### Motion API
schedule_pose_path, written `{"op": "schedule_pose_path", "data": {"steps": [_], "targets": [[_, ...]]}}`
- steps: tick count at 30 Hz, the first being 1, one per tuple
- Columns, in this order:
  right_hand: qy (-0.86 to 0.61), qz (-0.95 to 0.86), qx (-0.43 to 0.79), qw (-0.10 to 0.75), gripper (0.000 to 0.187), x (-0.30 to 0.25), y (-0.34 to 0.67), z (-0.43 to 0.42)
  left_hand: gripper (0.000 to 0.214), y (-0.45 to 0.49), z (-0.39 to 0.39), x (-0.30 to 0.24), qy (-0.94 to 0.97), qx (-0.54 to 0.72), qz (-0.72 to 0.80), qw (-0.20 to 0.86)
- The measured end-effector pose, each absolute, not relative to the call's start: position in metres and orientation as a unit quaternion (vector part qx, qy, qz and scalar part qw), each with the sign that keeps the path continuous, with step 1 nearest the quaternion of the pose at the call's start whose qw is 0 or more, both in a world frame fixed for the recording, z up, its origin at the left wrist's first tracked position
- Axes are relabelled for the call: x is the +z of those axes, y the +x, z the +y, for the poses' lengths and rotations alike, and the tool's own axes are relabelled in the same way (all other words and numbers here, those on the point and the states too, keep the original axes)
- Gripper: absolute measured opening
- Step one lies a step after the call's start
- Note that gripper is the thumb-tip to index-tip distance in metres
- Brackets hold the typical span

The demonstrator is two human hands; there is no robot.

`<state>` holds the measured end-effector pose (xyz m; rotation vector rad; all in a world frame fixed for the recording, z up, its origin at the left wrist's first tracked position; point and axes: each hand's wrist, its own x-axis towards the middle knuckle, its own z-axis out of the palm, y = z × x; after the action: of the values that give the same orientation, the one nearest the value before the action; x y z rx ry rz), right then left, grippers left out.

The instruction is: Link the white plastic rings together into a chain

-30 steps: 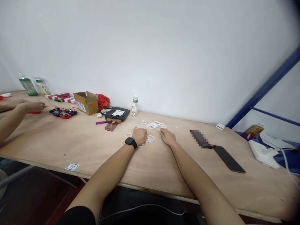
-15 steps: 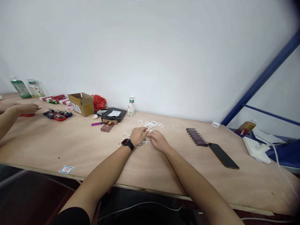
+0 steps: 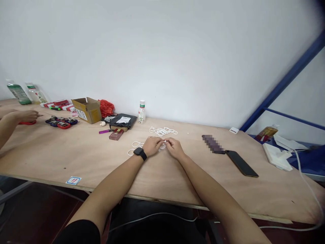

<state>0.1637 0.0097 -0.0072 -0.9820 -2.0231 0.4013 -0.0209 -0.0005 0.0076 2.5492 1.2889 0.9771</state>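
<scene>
My left hand (image 3: pixel 151 146) and my right hand (image 3: pixel 174 147) meet over the table, fingertips pinched on a small white ring (image 3: pixel 163 146). Its loop hangs partly hidden behind the fingers of my left hand. More white rings (image 3: pixel 135 144) lie to the left, beside and under my left wrist, which wears a black watch. Just beyond both hands sits a pile of similar thin white rings (image 3: pixel 162 131), each with a small tab or clasp too small to make out.
Behind are a clear bottle (image 3: pixel 141 112), a black parcel (image 3: pixel 123 120), a dark red box (image 3: pixel 116 134) and an open carton (image 3: pixel 87 111). At right lie a phone (image 3: pixel 241 163) and a pixelated dark object (image 3: pixel 212 144). Another person's hand (image 3: pixel 25 116) is at far left.
My hands have come closer together and lifted slightly, with a white piece now showing between the fingertips. The camera view has shifted a little.
</scene>
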Motion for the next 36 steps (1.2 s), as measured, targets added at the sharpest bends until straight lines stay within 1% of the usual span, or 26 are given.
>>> {"op": "schedule_pose_path", "data": {"steps": [5, 11, 15, 17, 19, 20, 22, 24, 27, 29, 33, 36], "targets": [[-0.414, -0.768, 0.222, 0.435, 0.020, -0.012, 0.159, 0.014, 0.034, -0.020, -0.002, 0.008, 0.852, 0.299, 0.427, 0.051], [-0.408, -0.760, 0.201, 0.465, 0.017, -0.012, 0.156, 0.020, 0.034, -0.012, -0.007, 0.009, 0.831, 0.291, 0.472, 0.043], [-0.409, -0.756, 0.204, 0.469, 0.020, -0.016, 0.155, 0.027, 0.034, -0.012, -0.006, 0.008, 0.821, 0.286, 0.492, 0.043], [-0.408, -0.763, 0.193, 0.463, 0.028, -0.018, 0.159, 0.035, 0.032, -0.015, -0.004, 0.008, 0.814, 0.277, 0.509, 0.041], [-0.424, -0.774, 0.157, 0.443, 0.045, -0.021, 0.167, 0.047, 0.029, -0.019, -0.002, 0.008, 0.806, 0.264, 0.528, 0.038], [-0.446, -0.780, 0.127, 0.421, 0.051, -0.023, 0.172, 0.054, 0.028, -0.021, -0.002, 0.008, 0.803, 0.256, 0.537, 0.036], [-0.518, -0.773, 0.065, 0.361, 0.053, -0.025, 0.182, 0.069, 0.026, -0.025, -0.002, 0.007, 0.803, 0.240, 0.545, 0.032], [-0.585, -0.754, 0.033, 0.297, 0.056, -0.028, 0.187, 0.082, 0.027, -0.026, -0.002, 0.006, 0.813, 0.220, 0.538, 0.031], [-0.644, -0.741, 0.026, 0.189, 0.061, -0.030, 0.186, 0.092, 0.031, -0.025, -0.004, 0.003, 0.832, 0.200, 0.517, 0.031], [-0.660, -0.737, 0.023, 0.147, 0.060, -0.030, 0.183, 0.090, 0.036, -0.023, -0.004, 0.003, 0.837, 0.198, 0.510, 0.031], [-0.676, -0.720, -0.021, 0.157, 0.049, -0.026, 0.183, 0.079, 0.046, -0.022, -0.003, 0.003, 0.832, 0.207, 0.514, 0.031], [-0.666, -0.724, -0.023, 0.176, 0.043, -0.022, 0.187, 0.069, 0.048, -0.022, -0.002, 0.004, 0.822, 0.215, 0.526, 0.030]]}}
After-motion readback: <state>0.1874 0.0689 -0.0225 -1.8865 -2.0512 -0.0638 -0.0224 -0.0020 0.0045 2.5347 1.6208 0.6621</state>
